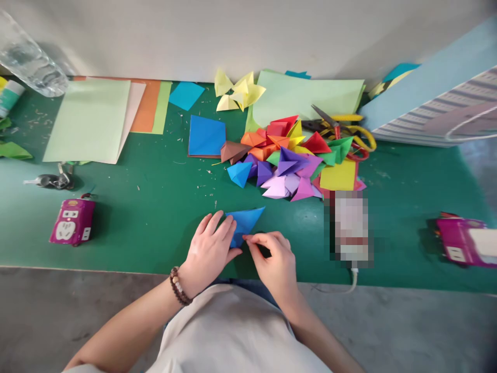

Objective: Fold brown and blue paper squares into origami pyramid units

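A blue folded paper [245, 219] lies on the green table near its front edge, with one pointed corner toward the upper right. My left hand [213, 243] rests on its left side, fingers stretched out and covering part of it. My right hand [274, 254] pinches the paper's lower right edge between thumb and index finger. Beyond my hands is a heap of folded paper pieces [289, 160] in many colours. A stack of square paper with a blue sheet [207, 135] on top lies left of the heap.
Pale green sheets [91, 116] lie at the back left, near a clear bottle [33, 57]. Scissors [359, 137] sit behind the heap. A pixelated object with a cable [351, 228] lies to the right. Purple socket blocks stand at left [73, 221] and right [462, 241].
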{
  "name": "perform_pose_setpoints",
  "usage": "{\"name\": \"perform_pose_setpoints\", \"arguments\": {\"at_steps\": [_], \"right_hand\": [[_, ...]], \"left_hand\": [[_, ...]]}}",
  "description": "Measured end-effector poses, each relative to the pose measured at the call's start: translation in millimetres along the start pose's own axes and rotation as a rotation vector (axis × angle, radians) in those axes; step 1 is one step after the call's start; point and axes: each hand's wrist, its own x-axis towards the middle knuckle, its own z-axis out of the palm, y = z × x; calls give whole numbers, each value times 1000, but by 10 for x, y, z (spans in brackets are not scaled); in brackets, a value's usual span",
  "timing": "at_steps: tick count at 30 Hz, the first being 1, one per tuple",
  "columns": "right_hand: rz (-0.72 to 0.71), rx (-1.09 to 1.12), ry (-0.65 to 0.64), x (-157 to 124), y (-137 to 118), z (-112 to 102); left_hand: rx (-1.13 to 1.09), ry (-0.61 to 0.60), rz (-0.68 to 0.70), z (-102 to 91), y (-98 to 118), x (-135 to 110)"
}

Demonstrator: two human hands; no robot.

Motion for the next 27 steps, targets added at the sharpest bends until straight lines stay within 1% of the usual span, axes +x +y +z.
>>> {"name": "perform_pose_setpoints", "arguments": {"at_steps": [8, 14, 19, 27], "right_hand": [[57, -27, 29, 119, 87, -6], [120, -2, 45, 184, 136, 5], [162, -1, 91, 268, 210, -2], [188, -24, 126, 396, 313, -12]], "left_hand": [[12, 26, 27, 81, 21, 7], [14, 35, 33, 88, 20, 12], [15, 32, 23, 81, 23, 27], [6, 25, 8, 71, 23, 37]]}}
